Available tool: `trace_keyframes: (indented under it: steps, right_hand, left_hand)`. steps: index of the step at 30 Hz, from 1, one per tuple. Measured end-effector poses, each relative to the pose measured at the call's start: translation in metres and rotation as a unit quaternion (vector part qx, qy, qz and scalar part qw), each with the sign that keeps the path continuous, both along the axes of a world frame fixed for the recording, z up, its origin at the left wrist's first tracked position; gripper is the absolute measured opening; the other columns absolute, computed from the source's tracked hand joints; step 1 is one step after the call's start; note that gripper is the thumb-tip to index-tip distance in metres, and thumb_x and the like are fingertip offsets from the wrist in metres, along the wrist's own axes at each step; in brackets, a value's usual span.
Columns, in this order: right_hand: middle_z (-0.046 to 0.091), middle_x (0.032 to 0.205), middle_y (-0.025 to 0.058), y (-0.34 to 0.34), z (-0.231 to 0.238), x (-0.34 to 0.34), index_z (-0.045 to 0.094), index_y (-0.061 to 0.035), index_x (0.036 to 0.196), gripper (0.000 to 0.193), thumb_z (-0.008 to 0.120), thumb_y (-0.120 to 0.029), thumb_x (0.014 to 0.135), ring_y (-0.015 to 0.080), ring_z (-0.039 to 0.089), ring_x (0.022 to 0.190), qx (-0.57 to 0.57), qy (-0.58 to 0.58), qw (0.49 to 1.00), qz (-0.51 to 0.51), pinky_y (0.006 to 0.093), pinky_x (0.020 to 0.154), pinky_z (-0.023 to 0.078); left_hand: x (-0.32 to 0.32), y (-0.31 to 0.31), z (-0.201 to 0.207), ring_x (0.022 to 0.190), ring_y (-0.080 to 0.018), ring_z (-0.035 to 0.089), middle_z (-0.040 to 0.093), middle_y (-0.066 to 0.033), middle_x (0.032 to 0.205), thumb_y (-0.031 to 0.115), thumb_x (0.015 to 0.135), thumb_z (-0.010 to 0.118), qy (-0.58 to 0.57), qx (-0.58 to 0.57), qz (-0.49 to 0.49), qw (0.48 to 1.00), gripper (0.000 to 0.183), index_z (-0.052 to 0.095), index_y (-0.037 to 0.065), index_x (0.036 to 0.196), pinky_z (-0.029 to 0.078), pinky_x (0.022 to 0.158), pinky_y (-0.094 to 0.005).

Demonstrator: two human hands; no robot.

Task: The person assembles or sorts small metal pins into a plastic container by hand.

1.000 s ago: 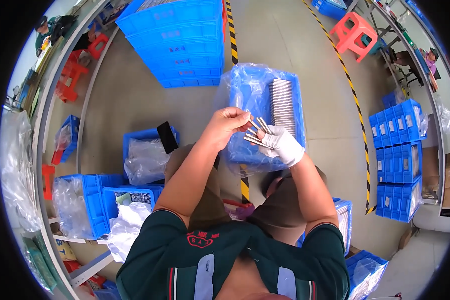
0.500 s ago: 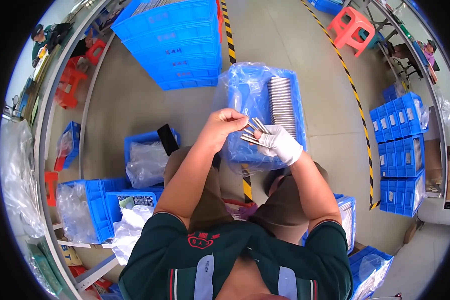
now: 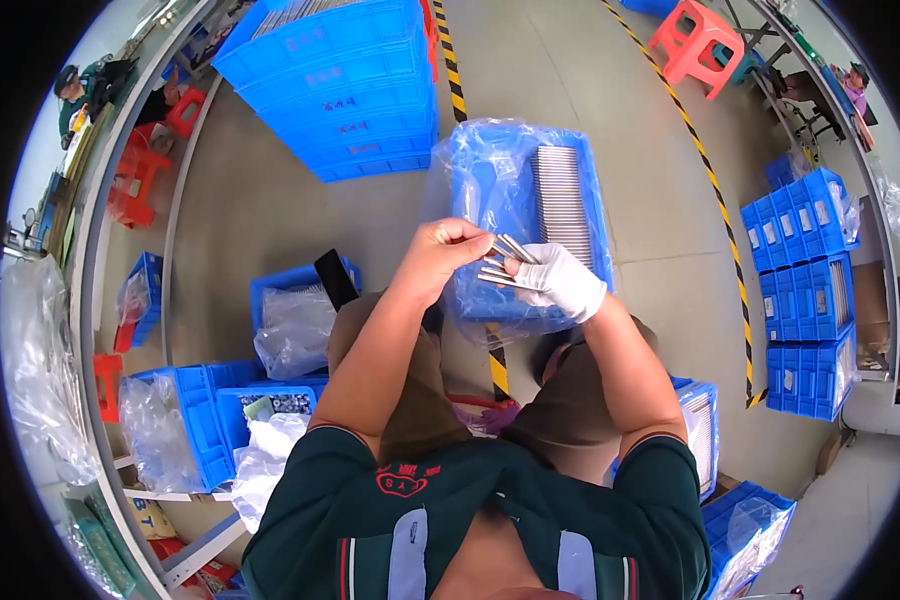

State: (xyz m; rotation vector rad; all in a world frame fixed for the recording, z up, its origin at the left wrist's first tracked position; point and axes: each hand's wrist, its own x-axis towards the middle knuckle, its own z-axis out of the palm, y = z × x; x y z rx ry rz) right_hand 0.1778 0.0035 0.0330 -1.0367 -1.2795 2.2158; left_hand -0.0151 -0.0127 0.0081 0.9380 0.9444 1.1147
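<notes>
In my right hand [image 3: 562, 283], which wears a white glove, several short metal rods [image 3: 498, 276] are gripped, their ends fanned out to the left. My bare left hand [image 3: 444, 252] meets them with thumb and forefinger pinched at the end of one rod. Both hands are over the near part of a blue crate [image 3: 602, 215] lined with clear plastic film [image 3: 497, 180]. Along the crate's right side runs a neat row of metal rods [image 3: 562, 195], stacked close together. The near end of that row is partly hidden by my gloved hand.
A tall stack of blue crates [image 3: 355, 110] stands beyond at the left, with more stacked crates [image 3: 808, 300] at the right. A dark phone [image 3: 336, 279] rests by my left knee near a bagged crate [image 3: 295, 320]. Red stools [image 3: 697, 48] stand farther off.
The hands stay together in nearly the same place, and the fanned rods have shifted slightly. The whole view has tilted a little.
</notes>
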Motion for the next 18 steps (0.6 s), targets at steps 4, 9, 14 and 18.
trace_keyframes:
  steps: [4,9,14,18]
  right_hand:
    - [0.039,0.052,-0.0039,-0.002,0.0,-0.002,0.057,-0.0013,0.081,0.022,0.056,-0.023,0.085,0.0042,0.03,0.042,-0.012,0.02,1.0,-0.001,0.0207,0.038,0.02]
    - [0.039,0.053,-0.0039,0.0,0.003,-0.001,0.058,-0.0006,0.083,0.028,0.055,-0.029,0.085,0.004,0.03,0.042,0.0,0.005,0.999,0.044,0.0205,0.038,0.02]
    - [0.039,0.053,-0.0042,-0.002,0.0,-0.003,0.059,-0.0011,0.083,0.032,0.056,-0.033,0.084,0.0042,0.03,0.043,0.001,-0.009,0.999,0.047,0.0205,0.038,0.021]
    - [0.038,0.053,-0.0039,-0.001,-0.001,-0.004,0.057,-0.0025,0.08,0.033,0.055,-0.035,0.084,0.0046,0.031,0.044,0.018,-0.022,0.999,0.045,0.0212,0.039,0.022]
  left_hand:
    - [-0.002,0.0,0.003,0.072,-0.0105,0.055,0.061,-0.005,0.077,0.013,0.08,0.061,0.027,0.011,0.037,0.999,0.013,0.061,0.0,0.082,0.042,0.07,-0.0247]
    - [-0.001,0.001,0.009,0.075,-0.0101,0.054,0.061,-0.0047,0.079,0.013,0.081,0.06,0.008,0.024,0.067,0.997,0.013,0.062,0.001,0.083,0.041,0.073,-0.0247]
    - [0.0,-0.001,0.007,0.075,-0.0084,0.054,0.062,-0.0055,0.082,0.013,0.079,0.062,-0.018,0.018,0.017,1.0,0.016,0.061,-0.002,0.086,0.042,0.07,-0.0226]
    - [-0.004,-0.003,0.008,0.075,-0.0081,0.052,0.061,-0.0037,0.08,0.011,0.08,0.061,0.022,0.014,0.011,1.0,0.013,0.062,0.0,0.084,0.04,0.071,-0.0228]
